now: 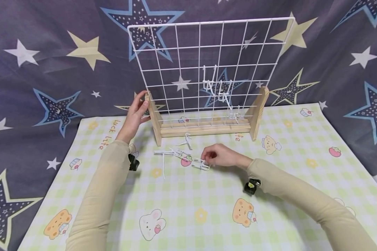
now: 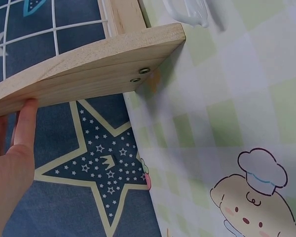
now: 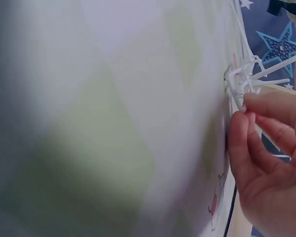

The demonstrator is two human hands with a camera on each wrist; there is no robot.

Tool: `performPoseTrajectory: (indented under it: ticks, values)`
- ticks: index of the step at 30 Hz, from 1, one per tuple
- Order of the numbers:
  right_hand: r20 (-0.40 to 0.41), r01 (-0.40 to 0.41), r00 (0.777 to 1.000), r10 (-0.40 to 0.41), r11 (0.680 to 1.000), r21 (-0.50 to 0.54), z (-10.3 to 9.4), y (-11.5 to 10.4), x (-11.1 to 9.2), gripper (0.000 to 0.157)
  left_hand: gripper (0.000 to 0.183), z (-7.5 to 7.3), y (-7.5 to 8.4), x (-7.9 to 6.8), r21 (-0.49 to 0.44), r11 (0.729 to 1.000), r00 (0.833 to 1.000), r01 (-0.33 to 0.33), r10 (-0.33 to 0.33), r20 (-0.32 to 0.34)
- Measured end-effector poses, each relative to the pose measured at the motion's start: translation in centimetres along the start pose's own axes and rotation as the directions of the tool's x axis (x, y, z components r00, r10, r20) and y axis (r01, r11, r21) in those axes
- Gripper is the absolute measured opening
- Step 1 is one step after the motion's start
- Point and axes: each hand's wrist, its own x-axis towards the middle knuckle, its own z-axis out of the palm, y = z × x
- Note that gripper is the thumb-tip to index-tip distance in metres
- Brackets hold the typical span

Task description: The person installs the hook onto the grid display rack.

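A white wire grid panel (image 1: 188,55) stands upright in a wooden base (image 1: 204,131). My left hand (image 1: 135,113) holds the upper part of the base's left wooden side post (image 2: 98,74), a digit against its outer face; some fingertips are hidden. Just in front of the base, my right hand (image 1: 221,155) pinches a small white wire hook (image 1: 201,164) between thumb and fingers, low over the tablecloth. Left of that hand lie several loose white wire hooks (image 1: 176,153), some overlapping. Behind them, one more hook (image 1: 186,141) lies apart.
Several white hooks (image 1: 221,89) hang on the grid's right half, in a descending diagonal. The right wooden post (image 1: 258,113) stands beyond my right hand. A green checked tablecloth (image 1: 176,202) covers the table, with a dark star-patterned curtain (image 1: 66,76) behind.
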Motion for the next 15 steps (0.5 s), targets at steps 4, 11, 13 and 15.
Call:
performPoseTrajectory:
  ticks: [4,11,13,15]
  values:
    - [-0.021,-0.058,0.998,0.06,0.996,0.068,-0.3,0.0,-0.6,0.014,0.051,0.0,0.0,0.0,0.001,1.0,1.0,0.001,-0.001,0.002]
    - [-0.038,-0.077,0.996,0.083,0.986,0.149,-0.5,0.1,-1.2,0.015,0.051,0.0,0.0,0.0,0.005,1.0,1.0,0.003,-0.003,0.01]
    - [-0.049,-0.083,0.995,0.092,0.982,0.168,-0.5,0.2,-1.4,0.015,0.051,0.0,0.0,-0.1,0.006,1.0,1.0,0.002,-0.002,0.011]
    - [-0.063,-0.087,0.993,0.101,0.979,0.184,-0.6,0.4,-1.7,0.016,0.051,0.0,0.0,-0.1,0.007,1.0,1.0,0.001,-0.001,0.011]
